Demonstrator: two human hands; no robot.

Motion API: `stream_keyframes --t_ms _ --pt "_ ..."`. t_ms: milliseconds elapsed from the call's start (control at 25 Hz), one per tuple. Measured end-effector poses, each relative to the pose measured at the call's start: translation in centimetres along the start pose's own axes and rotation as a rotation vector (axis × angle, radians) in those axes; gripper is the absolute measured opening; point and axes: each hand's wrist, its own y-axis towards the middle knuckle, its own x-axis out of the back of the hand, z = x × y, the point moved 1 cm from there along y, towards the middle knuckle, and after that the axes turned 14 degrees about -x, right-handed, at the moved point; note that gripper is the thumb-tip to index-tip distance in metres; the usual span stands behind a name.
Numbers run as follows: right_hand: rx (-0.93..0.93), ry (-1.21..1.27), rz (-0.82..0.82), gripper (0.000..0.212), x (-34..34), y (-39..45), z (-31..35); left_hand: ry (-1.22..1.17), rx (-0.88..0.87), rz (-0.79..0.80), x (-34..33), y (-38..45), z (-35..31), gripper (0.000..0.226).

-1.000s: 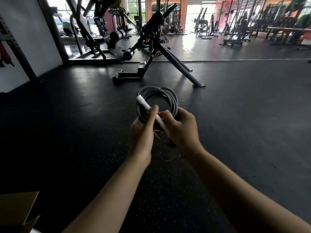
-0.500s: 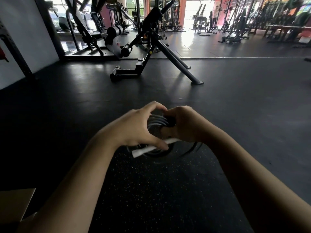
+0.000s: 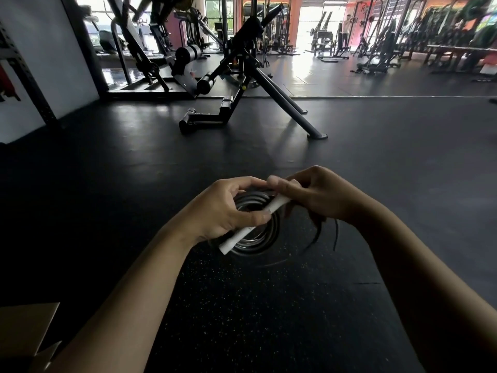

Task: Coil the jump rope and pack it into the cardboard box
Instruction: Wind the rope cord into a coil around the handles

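A grey jump rope (image 3: pixel 262 238) is wound into a small coil and hangs in front of me, held in both hands. My left hand (image 3: pixel 223 211) grips the coil and one white handle (image 3: pixel 236 238), which slants down to the left. My right hand (image 3: pixel 320 195) pinches the upper white handle end (image 3: pixel 277 207) and the coil's right side. A couple of loose dark strands (image 3: pixel 326 234) dangle below my right hand. The cardboard box (image 3: pixel 25 329) shows only as a brown flap at the bottom left corner.
Dark speckled rubber floor (image 3: pixel 269 305) spreads all around. A black gym bench machine (image 3: pixel 242 84) stands ahead, its legs reaching toward me. More gym machines (image 3: pixel 403 41) line the far back. A white wall (image 3: pixel 35 49) rises at the left.
The coil went from upright in front of my hands to lying lower and flatter between them. My hands have shifted grip, and the white handle now slants across the coil.
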Motion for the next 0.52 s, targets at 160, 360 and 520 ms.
stream_keyframes --t_ms 160,360,520 --pt "-0.019 0.225 -0.169 0.082 0.7 0.7 -1.6 -0.207 -0.055 -0.301 0.8 0.0 -0.1 0.033" --pt "-0.008 0.757 0.12 0.091 -2.9 1.0 -0.8 -0.42 -0.019 -0.819 -2.0 1.3 0.5 0.026" --pt "-0.021 0.793 0.187 0.09 -6.6 0.2 0.8 -0.458 -0.056 -1.055 -4.6 1.7 0.3 0.034"
